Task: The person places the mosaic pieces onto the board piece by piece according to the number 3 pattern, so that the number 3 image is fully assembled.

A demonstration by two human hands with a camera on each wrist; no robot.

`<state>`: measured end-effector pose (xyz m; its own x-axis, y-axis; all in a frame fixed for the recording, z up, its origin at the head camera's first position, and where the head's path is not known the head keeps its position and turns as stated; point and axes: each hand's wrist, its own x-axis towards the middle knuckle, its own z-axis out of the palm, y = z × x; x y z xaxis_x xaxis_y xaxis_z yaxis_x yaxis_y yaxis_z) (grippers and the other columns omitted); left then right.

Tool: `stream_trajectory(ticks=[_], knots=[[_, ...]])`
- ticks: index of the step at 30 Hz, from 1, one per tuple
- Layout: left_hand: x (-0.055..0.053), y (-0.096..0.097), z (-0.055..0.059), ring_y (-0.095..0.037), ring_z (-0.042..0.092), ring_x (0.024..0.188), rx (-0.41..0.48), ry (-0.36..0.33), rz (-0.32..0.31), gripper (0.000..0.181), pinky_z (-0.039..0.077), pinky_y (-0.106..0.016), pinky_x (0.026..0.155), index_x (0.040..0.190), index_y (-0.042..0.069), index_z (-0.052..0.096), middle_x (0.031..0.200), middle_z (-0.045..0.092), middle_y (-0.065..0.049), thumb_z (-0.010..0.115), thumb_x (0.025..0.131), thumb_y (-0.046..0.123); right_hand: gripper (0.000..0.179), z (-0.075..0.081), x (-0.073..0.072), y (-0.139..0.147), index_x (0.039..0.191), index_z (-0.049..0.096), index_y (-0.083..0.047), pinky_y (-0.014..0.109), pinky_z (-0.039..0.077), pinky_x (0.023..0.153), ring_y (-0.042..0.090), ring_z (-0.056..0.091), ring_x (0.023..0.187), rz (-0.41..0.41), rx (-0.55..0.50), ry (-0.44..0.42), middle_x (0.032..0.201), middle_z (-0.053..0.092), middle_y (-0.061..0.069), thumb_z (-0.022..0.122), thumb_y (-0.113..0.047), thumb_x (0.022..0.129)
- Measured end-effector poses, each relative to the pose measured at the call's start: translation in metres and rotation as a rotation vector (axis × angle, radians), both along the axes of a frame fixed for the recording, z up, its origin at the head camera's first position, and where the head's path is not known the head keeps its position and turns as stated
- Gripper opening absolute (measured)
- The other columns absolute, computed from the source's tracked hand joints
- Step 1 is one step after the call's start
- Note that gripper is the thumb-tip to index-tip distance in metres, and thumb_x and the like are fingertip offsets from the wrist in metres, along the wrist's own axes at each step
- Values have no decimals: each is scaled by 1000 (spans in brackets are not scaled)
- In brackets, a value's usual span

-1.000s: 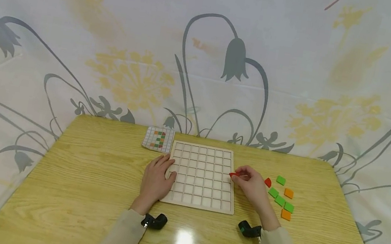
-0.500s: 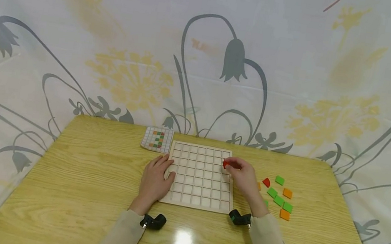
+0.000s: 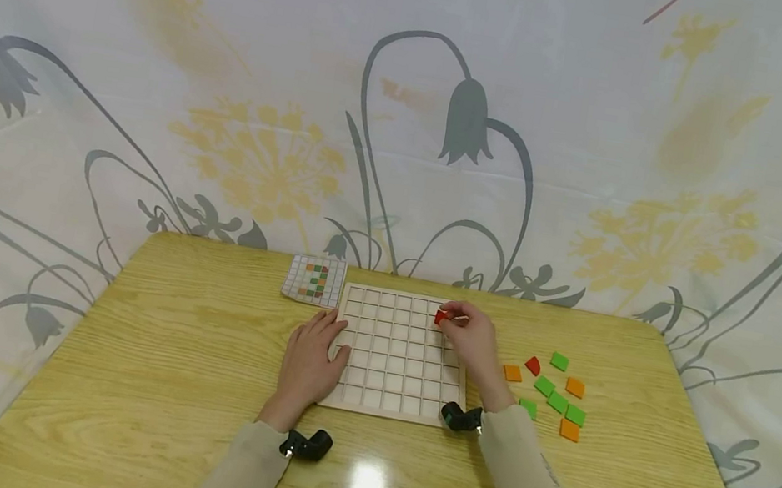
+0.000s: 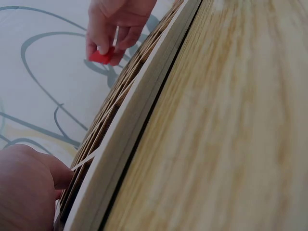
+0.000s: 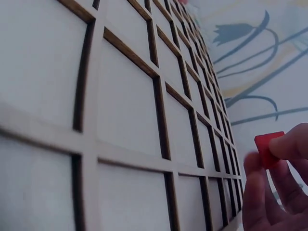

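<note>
A pale wooden grid board (image 3: 388, 362) with square cells lies on the table. The left hand (image 3: 315, 357) rests on its left edge, fingers relaxed, thumb over the cells. Above the upper right part of the board, the right hand (image 3: 471, 342) pinches a red tile (image 3: 440, 317) between thumb and fingers. In the right wrist view that red tile (image 5: 269, 148) is held clear of the grid. Right of the board lie another red piece (image 3: 533, 366) with a curved edge, several green tiles (image 3: 558, 401) and several orange tiles (image 3: 569, 429).
A card (image 3: 313, 280) printed with a grid and a coloured pattern lies at the board's upper left corner. The wooden table (image 3: 178, 347) extends around the board. Behind it hangs a flower-patterned cloth (image 3: 276, 50). Each wrist carries a black camera (image 3: 461, 417).
The right hand has carried the red tile left and away from the body, from the board's right edge to over its upper right cells. The left hand has stayed in place.
</note>
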<state>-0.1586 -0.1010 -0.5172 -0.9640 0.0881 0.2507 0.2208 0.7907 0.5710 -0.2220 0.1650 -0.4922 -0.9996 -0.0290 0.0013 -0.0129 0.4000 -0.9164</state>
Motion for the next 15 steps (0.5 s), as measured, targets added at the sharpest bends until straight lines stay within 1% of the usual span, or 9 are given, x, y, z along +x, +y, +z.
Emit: stream_trajectory(ticks=[3, 7, 10, 15], knots=[[0, 0, -1, -31, 35, 143, 5, -13, 0, 40, 21, -60, 115, 133, 6, 63, 150, 47, -12, 61, 97, 22, 20, -2, -3, -3, 113, 69, -2, 33, 51, 77, 27, 59, 94, -3, 53, 11, 106, 67, 13, 65, -6, 94], [-1, 0, -4, -29, 33, 144, -3, -22, 6, 40, 16, -61, 116, 135, 7, 62, 152, 46, -10, 61, 97, 24, 20, -7, -9, -5, 112, 70, -2, 34, 52, 79, 27, 60, 94, 5, 71, 9, 105, 67, 12, 68, -7, 93], [-2, 0, -6, -29, 33, 144, -8, -17, 6, 41, 17, -61, 116, 135, 8, 62, 152, 45, -10, 61, 98, 24, 21, -10, -13, -6, 112, 70, -2, 35, 53, 79, 27, 61, 93, 10, 75, 16, 104, 68, 12, 69, -8, 92], [-2, -1, -5, -29, 33, 144, -1, -17, -1, 41, 19, -61, 115, 135, 7, 61, 152, 46, -11, 60, 98, 24, 20, -11, -15, -9, 109, 71, -1, 37, 54, 78, 27, 63, 91, -3, 66, 37, 101, 69, 13, 71, -7, 91]])
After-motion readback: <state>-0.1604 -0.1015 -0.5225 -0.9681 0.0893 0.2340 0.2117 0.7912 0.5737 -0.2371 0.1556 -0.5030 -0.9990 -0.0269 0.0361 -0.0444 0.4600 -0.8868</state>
